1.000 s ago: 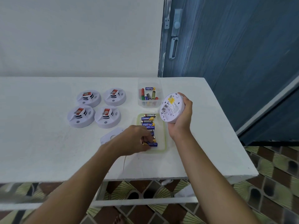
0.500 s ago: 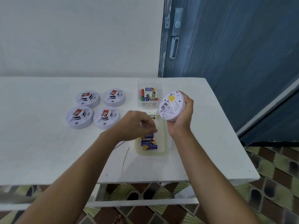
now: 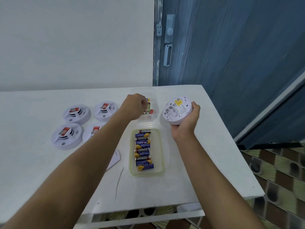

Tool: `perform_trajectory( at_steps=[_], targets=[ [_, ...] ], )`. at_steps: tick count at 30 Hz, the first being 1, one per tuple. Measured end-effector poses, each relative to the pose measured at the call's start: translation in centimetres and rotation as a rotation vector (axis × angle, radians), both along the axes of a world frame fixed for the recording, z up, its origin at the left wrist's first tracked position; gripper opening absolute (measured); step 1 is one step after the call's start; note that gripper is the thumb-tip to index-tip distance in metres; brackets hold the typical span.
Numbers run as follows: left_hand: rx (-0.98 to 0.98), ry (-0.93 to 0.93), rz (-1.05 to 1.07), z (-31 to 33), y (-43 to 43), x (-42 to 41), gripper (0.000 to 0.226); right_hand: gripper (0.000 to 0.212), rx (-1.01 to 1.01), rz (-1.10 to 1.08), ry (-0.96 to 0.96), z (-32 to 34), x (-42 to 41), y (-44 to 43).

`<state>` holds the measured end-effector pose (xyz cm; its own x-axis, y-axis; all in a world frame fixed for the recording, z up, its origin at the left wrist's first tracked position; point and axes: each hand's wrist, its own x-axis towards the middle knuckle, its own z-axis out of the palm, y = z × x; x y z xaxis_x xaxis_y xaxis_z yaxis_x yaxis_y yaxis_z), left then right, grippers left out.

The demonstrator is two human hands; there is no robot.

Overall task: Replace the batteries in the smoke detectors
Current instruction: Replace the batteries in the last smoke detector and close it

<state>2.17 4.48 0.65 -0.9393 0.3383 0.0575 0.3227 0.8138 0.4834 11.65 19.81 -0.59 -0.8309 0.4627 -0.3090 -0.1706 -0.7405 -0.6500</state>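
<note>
My right hand (image 3: 186, 123) grips a round white smoke detector (image 3: 177, 110), held off the table with its labelled back facing me. My left hand (image 3: 133, 106) reaches over the clear container (image 3: 154, 96) of loose batteries at the back. Its fingers are curled, and a blue and yellow battery (image 3: 148, 100) shows at the fingertips. Between my arms lies a shallow tray (image 3: 162, 162) holding a row of several blue batteries (image 3: 143, 151). A white cover piece (image 3: 116, 158) lies beside the tray, partly under my left forearm.
Several more white smoke detectors (image 3: 76, 113) sit face up on the left of the white table (image 3: 189, 171); my arm hides part of one. A blue door (image 3: 231, 47) stands behind the table's right edge. Patterned floor tiles show below.
My left hand left the tray of blue batteries and moved away from me to the clear container at the back. My right hand kept the detector in nearly the same place.
</note>
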Motion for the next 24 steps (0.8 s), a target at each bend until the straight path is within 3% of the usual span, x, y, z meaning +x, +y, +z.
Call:
perform_trajectory(
  at_steps=[2, 6, 8, 11, 15, 19, 21, 24],
  targets=[
    [-0.12, -0.03, 0.013, -0.7, 0.4, -1.6, 0.012, 0.03, 0.006, 0.0, 0.006, 0.0, -0.3, 0.4],
    [-0.511, 0.104, 0.017, -1.3, 1.1, -3.2, 0.031, 0.029, -0.007, 0.001, -0.002, 0.1, -0.8, 0.9],
    [-0.592, 0.123, 0.001, -1.5, 1.5, -3.5, 0.034, 0.029, -0.008, 0.004, 0.0, 0.0, -1.1, 1.0],
    [-0.652, 0.099, -0.012, -1.7, 1.9, -3.7, 0.023, 0.028, -0.005, 0.013, -0.005, 0.1, -1.5, 1.3],
    [-0.693, 0.065, -0.014, -1.3, 2.1, -3.6, 0.027, 0.028, -0.004, 0.017, -0.009, 0.1, -1.9, 1.5],
    [-0.516, 0.14, 0.007, -1.5, 2.0, -4.2, 0.012, 0.026, -0.004, 0.027, -0.014, 0.1, -2.3, 1.6],
    [-0.439, 0.126, -0.009, -1.3, 1.8, -4.4, 0.02, 0.027, -0.003, 0.03, -0.017, 0.1, -2.4, 1.6],
    [-0.554, 0.134, -0.065, -0.7, 1.1, -4.6, 0.023, 0.024, -0.011, 0.024, -0.006, 0.0, -2.6, 1.6]
  ],
)
